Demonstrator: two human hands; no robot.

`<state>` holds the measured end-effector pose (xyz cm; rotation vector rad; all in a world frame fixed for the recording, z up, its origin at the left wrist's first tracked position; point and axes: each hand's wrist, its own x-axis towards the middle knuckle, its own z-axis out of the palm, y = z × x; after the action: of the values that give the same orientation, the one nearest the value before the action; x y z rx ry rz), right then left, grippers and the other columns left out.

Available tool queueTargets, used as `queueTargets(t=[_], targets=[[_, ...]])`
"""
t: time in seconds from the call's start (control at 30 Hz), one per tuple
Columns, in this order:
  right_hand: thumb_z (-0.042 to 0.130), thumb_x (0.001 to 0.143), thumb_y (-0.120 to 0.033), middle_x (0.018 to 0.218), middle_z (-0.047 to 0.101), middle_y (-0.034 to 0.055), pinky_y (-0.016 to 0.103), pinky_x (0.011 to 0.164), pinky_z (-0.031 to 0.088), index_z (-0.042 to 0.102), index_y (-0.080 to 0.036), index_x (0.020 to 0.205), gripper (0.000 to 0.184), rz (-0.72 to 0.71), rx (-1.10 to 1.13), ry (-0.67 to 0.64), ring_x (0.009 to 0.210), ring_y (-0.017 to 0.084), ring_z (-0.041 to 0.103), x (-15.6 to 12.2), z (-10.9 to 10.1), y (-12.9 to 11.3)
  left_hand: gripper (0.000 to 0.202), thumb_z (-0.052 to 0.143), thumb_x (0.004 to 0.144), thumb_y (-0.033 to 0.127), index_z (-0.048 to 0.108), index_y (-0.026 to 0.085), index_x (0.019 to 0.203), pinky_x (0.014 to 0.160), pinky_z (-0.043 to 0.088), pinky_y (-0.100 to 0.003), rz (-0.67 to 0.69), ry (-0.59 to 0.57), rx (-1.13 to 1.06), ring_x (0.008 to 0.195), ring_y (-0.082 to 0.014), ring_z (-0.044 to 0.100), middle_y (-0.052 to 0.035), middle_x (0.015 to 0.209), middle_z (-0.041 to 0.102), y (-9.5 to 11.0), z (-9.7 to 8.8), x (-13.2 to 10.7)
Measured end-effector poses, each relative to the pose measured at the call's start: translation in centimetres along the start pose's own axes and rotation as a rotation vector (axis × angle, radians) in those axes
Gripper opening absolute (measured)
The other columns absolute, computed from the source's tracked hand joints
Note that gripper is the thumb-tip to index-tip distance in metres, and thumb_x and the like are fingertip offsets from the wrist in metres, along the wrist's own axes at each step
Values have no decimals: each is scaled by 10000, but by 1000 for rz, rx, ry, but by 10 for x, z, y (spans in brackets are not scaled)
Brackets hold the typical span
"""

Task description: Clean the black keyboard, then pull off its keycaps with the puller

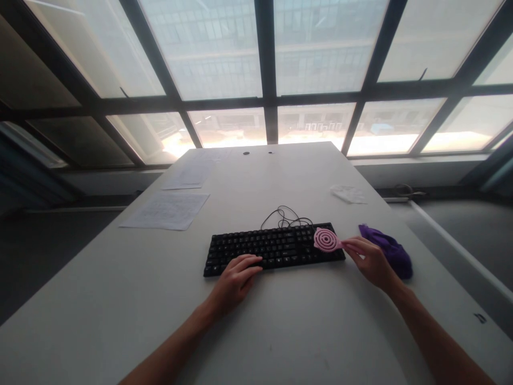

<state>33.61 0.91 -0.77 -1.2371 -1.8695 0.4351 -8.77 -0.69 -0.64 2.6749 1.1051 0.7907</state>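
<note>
A black keyboard (276, 247) lies on the white table, slightly slanted. My left hand (239, 274) rests on its front edge, fingers stretched over the lower keys and gripping nothing. In my right hand (368, 260) the thin handle of a pink hairbrush (326, 240) is pinched between thumb and fingers. The brush has a round head with a spiral pattern and small ear-like points. Its head hovers over or touches the number pad at the keyboard's right end; I cannot tell which. The bristle side is hidden. A purple cloth (388, 250) lies crumpled just beyond my right hand.
The keyboard's black cable (285, 218) is loosely coiled behind it. Printed paper sheets (166, 211) lie at the table's left side. A crumpled clear plastic wrapper (348, 194) lies at the right. Large windows (224, 128) rise past the far edge of the white table (276, 326).
</note>
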Motion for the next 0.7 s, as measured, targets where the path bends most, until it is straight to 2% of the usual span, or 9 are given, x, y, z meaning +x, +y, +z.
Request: queueTargets(t=[0.23,0.33,0.53,0.7], targets=[[587,937,-337,974,717,104,411,800,569,709,-199,1015,200,35,-111,157,892,254,678,0,-2,8,277,525,928,132,695,225,1127,1040,479,-450,-5,5,1,1248,-235,538,-85,1276,652,0,0,0],[598,929,-349,979,715,100,396,770,585,717,-204,1001,201,29,-76,116,887,251,680,0,-8,7,282,521,929,136,699,227,1128,1035,484,-453,4,16,-5,1238,-236,548,-91,1267,656,-1,1,0],[608,922,-373,986,716,115,375,741,613,722,-195,999,226,8,46,-58,896,253,685,0,-14,2,285,534,918,126,707,236,1115,1048,476,-445,-10,22,-14,1233,-232,554,-79,1260,663,1,-1,1],[582,940,-353,990,712,111,376,744,598,720,-202,1010,216,23,-12,-19,900,250,676,-1,-11,9,279,530,922,122,699,230,1116,1051,468,-439,-10,10,-11,1242,-229,542,-75,1274,654,2,-1,1]])
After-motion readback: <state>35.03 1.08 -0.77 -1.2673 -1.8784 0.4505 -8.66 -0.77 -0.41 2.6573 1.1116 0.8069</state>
